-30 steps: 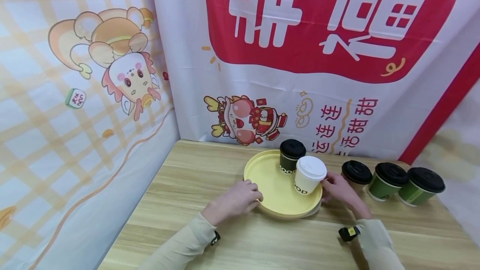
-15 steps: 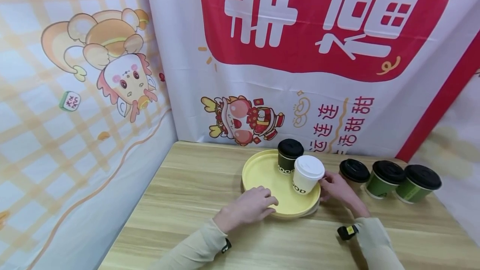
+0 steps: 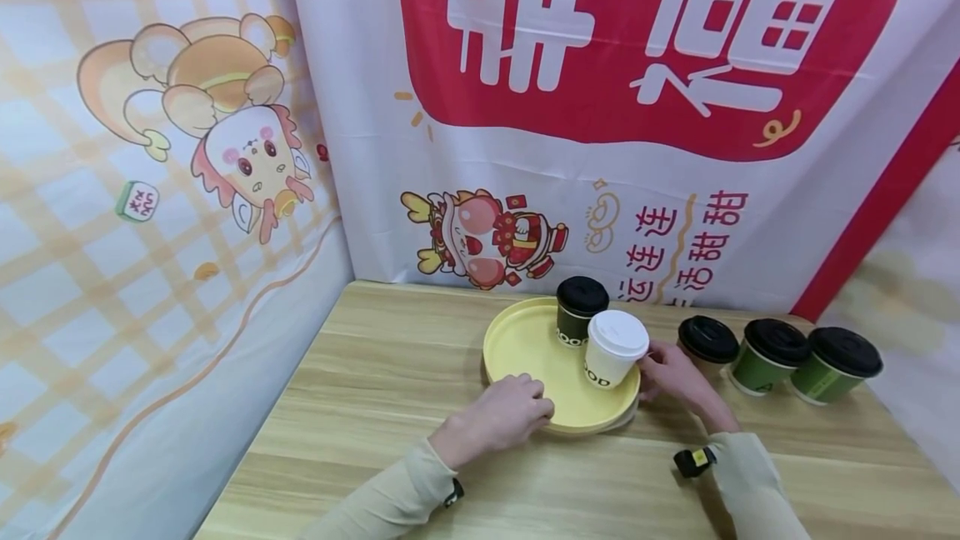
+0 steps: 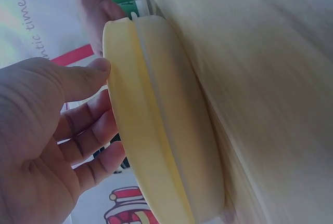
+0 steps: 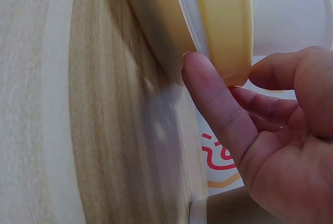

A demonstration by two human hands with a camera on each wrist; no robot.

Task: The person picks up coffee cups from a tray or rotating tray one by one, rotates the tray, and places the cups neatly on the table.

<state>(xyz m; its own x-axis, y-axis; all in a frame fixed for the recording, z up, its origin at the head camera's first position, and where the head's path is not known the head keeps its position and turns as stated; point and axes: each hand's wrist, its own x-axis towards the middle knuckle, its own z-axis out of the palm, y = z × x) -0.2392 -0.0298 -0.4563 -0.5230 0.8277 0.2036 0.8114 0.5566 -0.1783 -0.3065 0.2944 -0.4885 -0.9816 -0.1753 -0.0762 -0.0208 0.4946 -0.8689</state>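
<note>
A round yellow tray [image 3: 525,348] sits on a pale round base [image 4: 182,120], with a narrow gap between the two in the wrist views. On the tray stand a black-lidded dark paper cup [image 3: 573,325] and, in front of it, a white-lidded white paper cup [image 3: 609,363]. My left hand [image 3: 498,417] holds the tray's front rim, thumb on the near side and fingers curled over the inside. At the right rim, my right hand [image 3: 678,380] pinches the edge beside the white cup. Its thumb [image 5: 213,86] lies along the outer wall, across the gap.
To the right of my right hand, a brown cup [image 3: 708,344] and two green cups [image 3: 768,361], all black-lidded, stand in a row on the wooden table [image 3: 352,407]. Printed cloth [image 3: 375,148] hangs behind the table and along its left side.
My left hand has moved from the tray's left front rim rightward along the front, its fingers spreading, then curling down onto the rim. My right hand and the cups stay nearly in place.
</note>
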